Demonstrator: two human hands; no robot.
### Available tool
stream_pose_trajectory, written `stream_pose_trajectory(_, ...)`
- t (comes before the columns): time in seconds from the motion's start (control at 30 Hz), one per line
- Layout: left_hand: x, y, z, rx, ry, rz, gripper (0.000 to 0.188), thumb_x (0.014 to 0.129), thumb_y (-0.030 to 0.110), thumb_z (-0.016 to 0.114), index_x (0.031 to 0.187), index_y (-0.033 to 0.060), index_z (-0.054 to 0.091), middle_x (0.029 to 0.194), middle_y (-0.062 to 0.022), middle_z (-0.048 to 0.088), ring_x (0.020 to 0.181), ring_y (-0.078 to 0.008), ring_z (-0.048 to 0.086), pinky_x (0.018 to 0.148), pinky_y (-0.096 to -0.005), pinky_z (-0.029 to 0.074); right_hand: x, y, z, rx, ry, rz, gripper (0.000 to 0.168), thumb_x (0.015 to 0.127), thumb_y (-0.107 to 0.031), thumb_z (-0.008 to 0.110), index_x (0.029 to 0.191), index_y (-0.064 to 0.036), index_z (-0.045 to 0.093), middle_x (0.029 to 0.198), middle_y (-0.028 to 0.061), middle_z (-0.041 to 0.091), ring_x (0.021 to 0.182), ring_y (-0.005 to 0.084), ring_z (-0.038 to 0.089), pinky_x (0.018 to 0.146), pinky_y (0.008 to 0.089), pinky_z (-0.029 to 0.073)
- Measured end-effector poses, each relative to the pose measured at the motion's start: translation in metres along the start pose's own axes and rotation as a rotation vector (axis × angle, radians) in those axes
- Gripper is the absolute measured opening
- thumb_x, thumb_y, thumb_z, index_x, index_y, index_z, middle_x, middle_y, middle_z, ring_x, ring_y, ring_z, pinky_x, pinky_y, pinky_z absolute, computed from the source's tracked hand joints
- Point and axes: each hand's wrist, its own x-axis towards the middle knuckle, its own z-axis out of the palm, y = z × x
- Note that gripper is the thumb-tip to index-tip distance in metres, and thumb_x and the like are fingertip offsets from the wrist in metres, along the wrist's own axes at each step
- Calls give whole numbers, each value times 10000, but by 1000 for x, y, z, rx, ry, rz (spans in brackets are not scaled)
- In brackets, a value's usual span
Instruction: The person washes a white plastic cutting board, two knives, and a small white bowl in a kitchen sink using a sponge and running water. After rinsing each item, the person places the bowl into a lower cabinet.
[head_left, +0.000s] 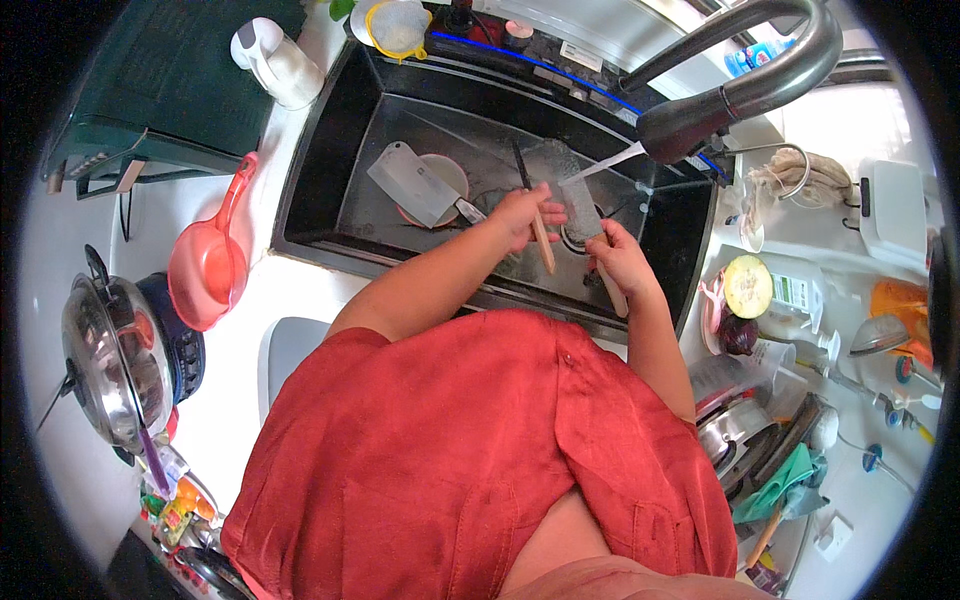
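Observation:
My left hand (529, 217) is over the sink with a slender utensil (544, 244) across its palm and fingers; this has a wooden handle and a narrow dark upper part. In my right hand (622, 259) is the light handle of a broad, flat blade (580, 206), its far end pointing away from me. Water from the black faucet (675, 131) runs onto that blade. A metal cleaver (412, 180) lies over a round pink-rimmed dish (454, 176) on the floor of the black sink (360, 251), left of my hands.
Left of the sink are a coral-coloured ladle (206, 262), a white-lidded container (281, 67) and a lidded steel pan (112, 360). A yellow-rimmed strainer (397, 30) sits at the back. A cut vegetable (748, 286) and a purple onion (738, 334) lie to the right.

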Motion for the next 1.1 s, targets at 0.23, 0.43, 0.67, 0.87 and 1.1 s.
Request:
stream_pose_trajectory(0.23,-7,5,14,114,36,26,405,899,394,408,1161,86,399,1001,-97,544,812,-214,558,621,-421,448,-1,-18,17,201,77,-2,388,771,-41,539,1136,-93,420,796,14,513,616,117,501,503,255,439)
stream_pose_trajectory(0.43,-13,8,27,298,-34,-10,407,877,422,438,1141,112,417,911,-45,578,640,-139,534,556,-351,408,5,-3,19,238,189,28,383,800,-69,536,1164,-100,421,840,33,527,623,126,518,481,267,452)
stream_pose_trajectory(0.67,-8,28,29,277,-238,-164,568,862,574,287,1172,120,432,776,-43,574,518,-115,473,497,-334,362,-3,1,18,311,152,26,333,822,-92,531,1143,-96,444,826,20,528,625,113,521,480,255,457)
stream_pose_trajectory(0.87,-5,25,20,346,-304,-268,662,851,623,202,1206,113,431,721,-42,573,508,-116,459,462,-336,340,-4,5,18,331,154,47,296,826,-97,528,1111,-89,450,795,12,525,622,108,525,476,248,458)
stream_pose_trajectory(1.1,-13,23,11,493,-81,-159,540,888,538,253,1163,116,446,744,-34,575,491,-112,469,442,-324,344,2,22,14,329,134,59,335,805,-91,535,1127,-80,445,855,38,535,640,139,540,494,285,474)
